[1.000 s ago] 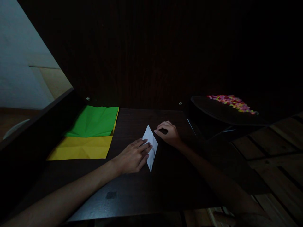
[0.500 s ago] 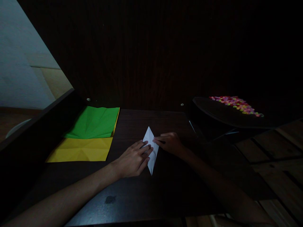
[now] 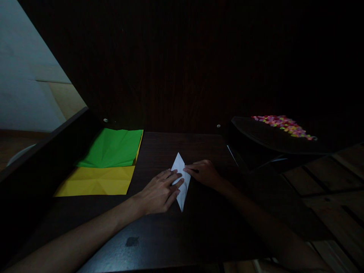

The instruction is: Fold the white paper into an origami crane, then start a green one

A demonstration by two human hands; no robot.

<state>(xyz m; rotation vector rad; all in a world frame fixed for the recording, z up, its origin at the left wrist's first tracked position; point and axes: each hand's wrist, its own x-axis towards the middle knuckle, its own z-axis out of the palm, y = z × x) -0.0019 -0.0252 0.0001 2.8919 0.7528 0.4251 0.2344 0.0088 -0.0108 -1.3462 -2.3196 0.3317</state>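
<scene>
A white sheet of paper [image 3: 178, 161], folded into a narrow diamond, lies on the dark tabletop with its points facing away from me and toward me. Across its left side rests my left hand [image 3: 160, 191], palm down, fingers spread and pressing on the paper. From the right, my right hand [image 3: 204, 172] has its fingertips closed at the diamond's right edge, near its widest part. Part of the paper's middle is hidden under my left fingers. A slit or fold line shows in its lower half.
On the left, a creased green sheet [image 3: 113, 146] overlaps a creased yellow sheet [image 3: 98, 182]. A dark raised side board [image 3: 51, 140] borders the table. At the right stands a dark curved-edged object [image 3: 256, 138] topped by colourful flower-like pieces [image 3: 284, 125]. A dark panel [image 3: 170, 76] rises behind.
My left fingers have shifted very slightly on the paper. Otherwise both hands and the folded diamond stay in place.
</scene>
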